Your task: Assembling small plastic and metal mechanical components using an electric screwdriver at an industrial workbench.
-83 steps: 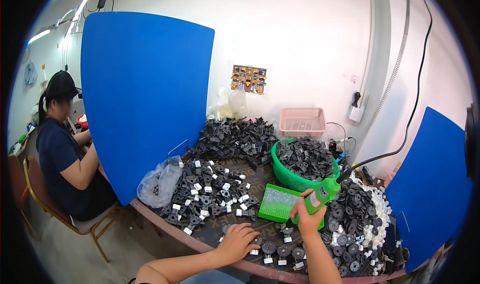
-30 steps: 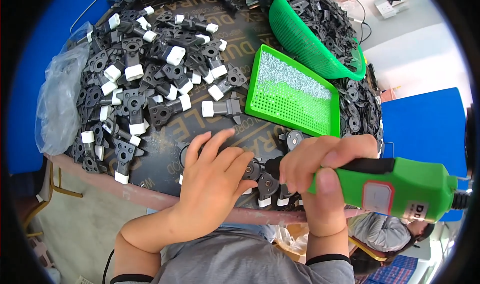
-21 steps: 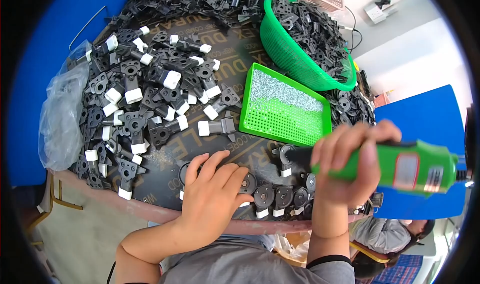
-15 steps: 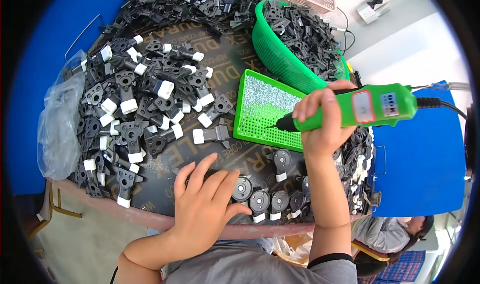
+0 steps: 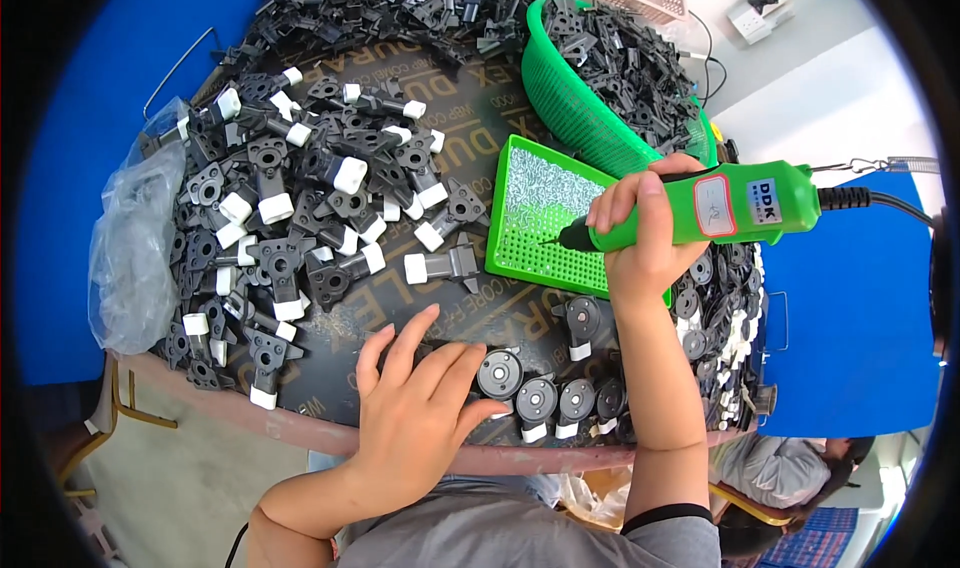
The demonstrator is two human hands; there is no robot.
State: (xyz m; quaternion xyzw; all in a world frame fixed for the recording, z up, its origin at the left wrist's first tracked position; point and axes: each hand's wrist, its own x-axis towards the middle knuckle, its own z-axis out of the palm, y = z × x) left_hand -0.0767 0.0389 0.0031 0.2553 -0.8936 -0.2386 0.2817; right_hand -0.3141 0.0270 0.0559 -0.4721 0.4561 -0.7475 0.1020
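My right hand [image 5: 655, 230] is wrapped round a green electric screwdriver [image 5: 735, 206], held nearly level with its bit pointing left. The thin bit tip is over a green perforated tray [image 5: 497, 223], where small silvery screws [image 5: 545, 183] cover the far part. Fingers spread, my left hand [image 5: 415, 398] hovers or rests at the table's near edge. Its thumb and forefinger are beside a black part with a round disc [image 5: 499, 374]; whether they touch it I cannot tell. More disc-topped parts [image 5: 537, 400] with white ends stand in a row to its right.
Black brackets with white caps [image 5: 275, 208] are heaped at the left, beside a clear plastic bag [image 5: 135, 248]. A green basket [image 5: 575, 113] full of black pieces stands behind the tray. Finished-looking disc parts [image 5: 735, 298] pile up at the right. A cable [image 5: 890, 200] trails from the screwdriver.
The whole view has shifted, so the table's contents appear farther right. Against the tray, the screwdriver tip has moved slightly left and away from me. My left hand keeps its spread pose.
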